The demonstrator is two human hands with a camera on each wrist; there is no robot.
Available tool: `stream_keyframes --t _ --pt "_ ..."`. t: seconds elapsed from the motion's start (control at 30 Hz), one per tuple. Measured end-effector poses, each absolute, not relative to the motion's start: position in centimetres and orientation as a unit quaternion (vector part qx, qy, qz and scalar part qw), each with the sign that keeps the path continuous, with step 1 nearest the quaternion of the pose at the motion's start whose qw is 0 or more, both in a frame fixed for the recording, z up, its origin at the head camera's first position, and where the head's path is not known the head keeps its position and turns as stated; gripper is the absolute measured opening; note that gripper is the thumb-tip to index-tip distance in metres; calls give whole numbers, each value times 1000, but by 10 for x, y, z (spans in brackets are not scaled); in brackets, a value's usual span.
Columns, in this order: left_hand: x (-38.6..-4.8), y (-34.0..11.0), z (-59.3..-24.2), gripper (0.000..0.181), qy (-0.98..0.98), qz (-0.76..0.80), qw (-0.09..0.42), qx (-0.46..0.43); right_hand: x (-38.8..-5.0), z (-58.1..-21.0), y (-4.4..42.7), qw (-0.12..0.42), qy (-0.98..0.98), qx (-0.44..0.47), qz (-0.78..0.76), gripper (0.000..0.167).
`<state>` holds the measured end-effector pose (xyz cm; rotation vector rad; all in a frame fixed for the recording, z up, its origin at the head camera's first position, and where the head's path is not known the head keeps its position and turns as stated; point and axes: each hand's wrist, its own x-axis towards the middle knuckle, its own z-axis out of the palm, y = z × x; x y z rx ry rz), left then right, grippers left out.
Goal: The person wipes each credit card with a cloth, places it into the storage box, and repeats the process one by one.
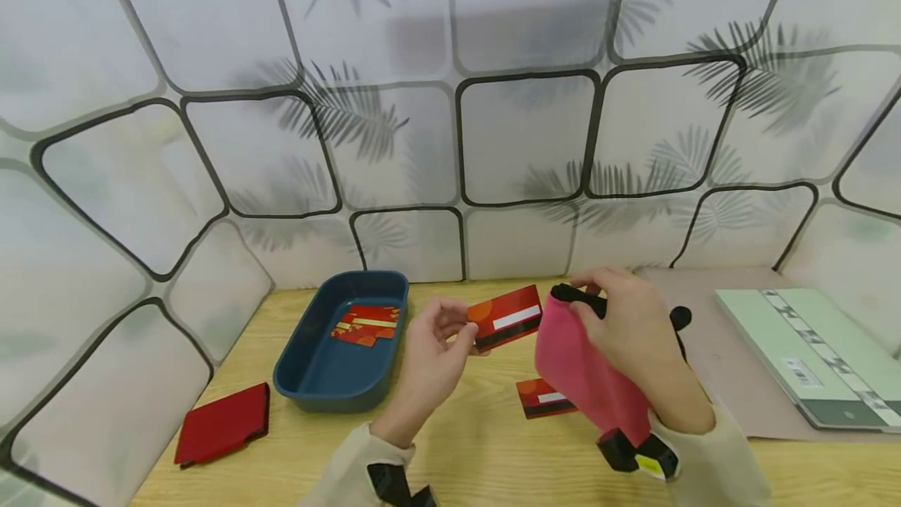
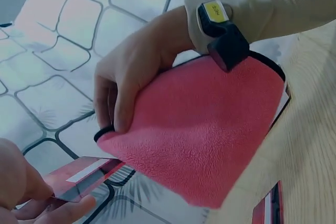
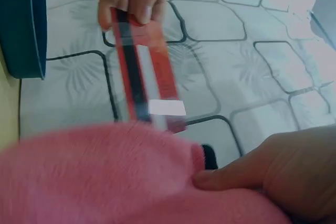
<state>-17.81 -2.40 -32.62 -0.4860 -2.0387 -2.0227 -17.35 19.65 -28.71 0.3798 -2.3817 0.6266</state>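
Between thumb and fingers my left hand (image 1: pixel 438 346) pinches a red card (image 1: pixel 505 318) with a black stripe and a white strip, lifted above the table. My right hand (image 1: pixel 633 327) grips a pink cloth (image 1: pixel 584 366) with black edging by its upper edge; the cloth hangs down, folded over. In the left wrist view the cloth (image 2: pixel 194 124) droops beside the card (image 2: pixel 79 179). Seen from the right wrist, the cloth (image 3: pixel 105 171) covers the near end of the card (image 3: pixel 147 72); whether they touch, I cannot tell. A second red card (image 1: pixel 542 397) lies on the table, partly behind the cloth.
A blue tray (image 1: pixel 331 393) at the left holds red cards (image 1: pixel 366 323) with gold patterns. Left of it lies a red wallet-like case (image 1: pixel 224 422). A pale green box or book (image 1: pixel 816 350) rests on a greyish mat (image 1: pixel 693 288) at the right. Patterned curtain (image 1: pixel 524 139) surrounds the table.
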Motion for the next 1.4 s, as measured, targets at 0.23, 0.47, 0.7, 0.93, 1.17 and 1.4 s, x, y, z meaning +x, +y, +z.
stream_keyframes --t 0.23,0.47,0.7,0.93,1.17,1.4 --pt "-181 -25 -329 20 -689 -701 115 -142 -146 -270 196 293 -924 124 214 18" --pt "-184 -22 -329 20 -705 -689 94 -140 -137 -273 174 328 -896 200 225 21" --pt "-186 -16 -326 18 -710 -675 74 -185 -146 -291 145 330 -868 276 250 23" --pt "-185 -15 -322 17 -716 -663 67 -206 -155 -300 147 382 -851 261 249 26" --pt "-184 -17 -320 17 -728 -638 45 -247 -157 -301 150 383 -846 266 257 28" --pt "-181 -21 -318 16 -734 -636 21 -235 -159 -300 152 351 -854 289 252 24"
